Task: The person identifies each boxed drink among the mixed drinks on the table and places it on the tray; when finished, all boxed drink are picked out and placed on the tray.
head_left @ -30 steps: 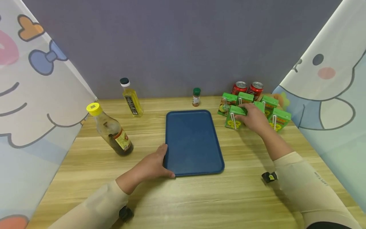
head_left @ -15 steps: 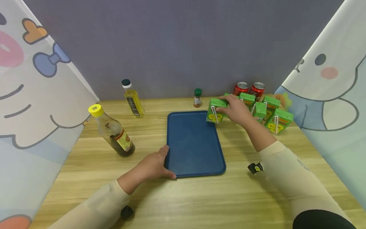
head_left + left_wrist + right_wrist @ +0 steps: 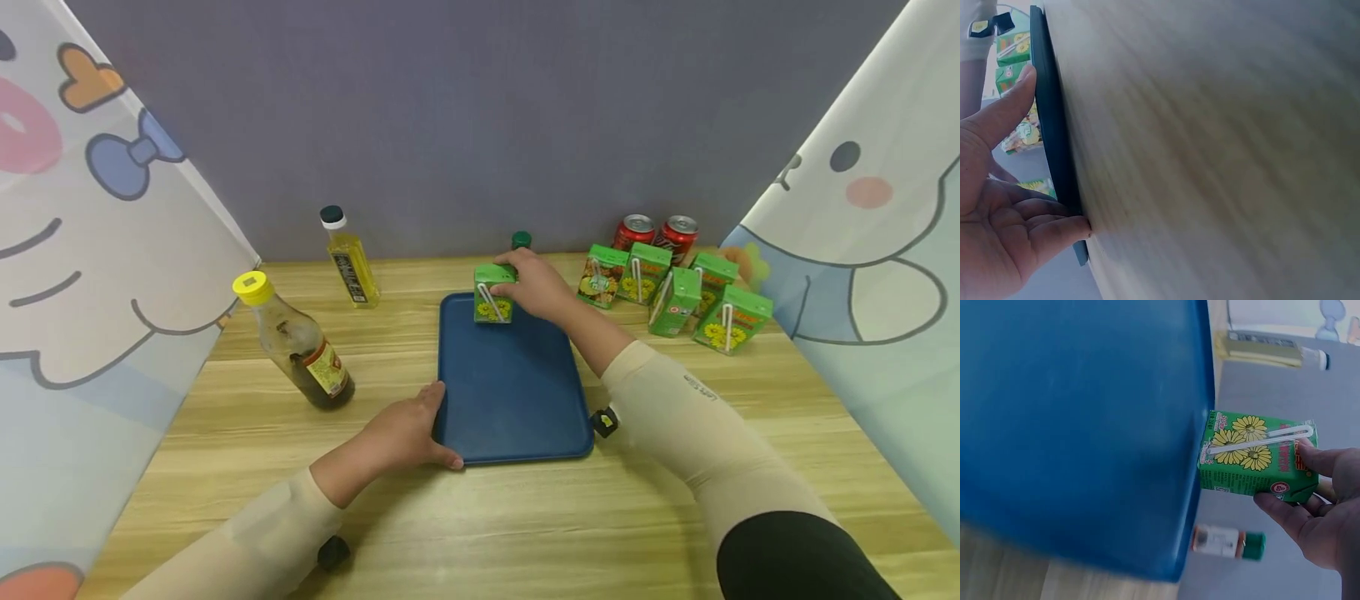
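My right hand (image 3: 534, 285) grips a green drink carton (image 3: 493, 305) by its upper part, thumb on the near side. The carton (image 3: 1254, 450) is upright, with yellow flowers and a white straw on its front. It is at the far end of the blue tray (image 3: 510, 392); whether its base touches the tray I cannot tell. My left hand (image 3: 405, 432) rests against the tray's near left corner, thumb (image 3: 1013, 103) along the front edge and fingers at the left side. Several similar cartons (image 3: 675, 302) stand to the right of the tray.
Two red cans (image 3: 677, 237) stand behind the cartons. A green-capped spice jar (image 3: 521, 240) is partly hidden behind my right hand. On the left stand an oil bottle (image 3: 352, 271) and a yellow-capped bottle of dark sauce (image 3: 303, 354). A grey wall (image 3: 480, 125) closes the back.
My right hand has carried the drink carton leftward from the group at the right to the tray's far end. My left hand has stayed at the tray's corner.
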